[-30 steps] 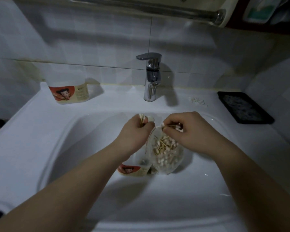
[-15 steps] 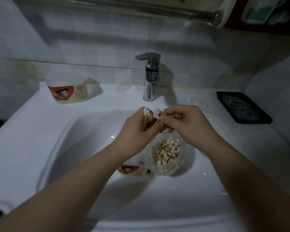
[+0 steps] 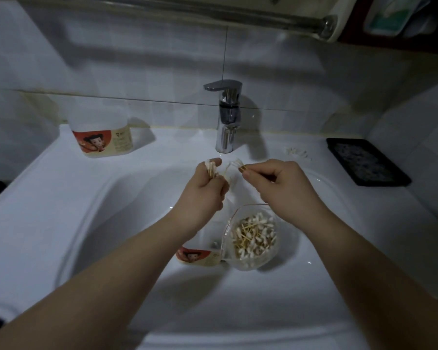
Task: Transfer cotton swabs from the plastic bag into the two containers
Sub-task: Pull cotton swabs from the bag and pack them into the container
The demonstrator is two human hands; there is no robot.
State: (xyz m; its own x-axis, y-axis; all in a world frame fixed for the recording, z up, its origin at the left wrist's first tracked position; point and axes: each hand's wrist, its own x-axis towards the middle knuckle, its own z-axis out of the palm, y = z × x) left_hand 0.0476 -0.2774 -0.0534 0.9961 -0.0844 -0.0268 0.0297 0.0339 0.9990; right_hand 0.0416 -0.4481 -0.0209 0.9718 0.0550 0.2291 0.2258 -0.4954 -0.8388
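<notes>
Two small bunches of cotton swabs (image 3: 209,169) are in hand, none yet in a container.
Head view: the left hand (image 3: 204,190) has its fingers clamped round one bunch and the right hand (image 3: 276,183) pinches a few more. The plastic bag (image 3: 253,238) lies open in the basin (image 3: 127,223) beside the near container (image 3: 200,257), and the far container (image 3: 103,140) stands on the worktop (image 3: 177,147). The next move likely calls for joining the bunches and lowering them into a container.

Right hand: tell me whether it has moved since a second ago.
Yes. The right hand has lifted away from the plastic bag, toward the faucet.

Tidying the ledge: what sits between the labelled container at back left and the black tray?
In the head view, the chrome faucet, plus a few white scraps nearer the black tray.
</notes>
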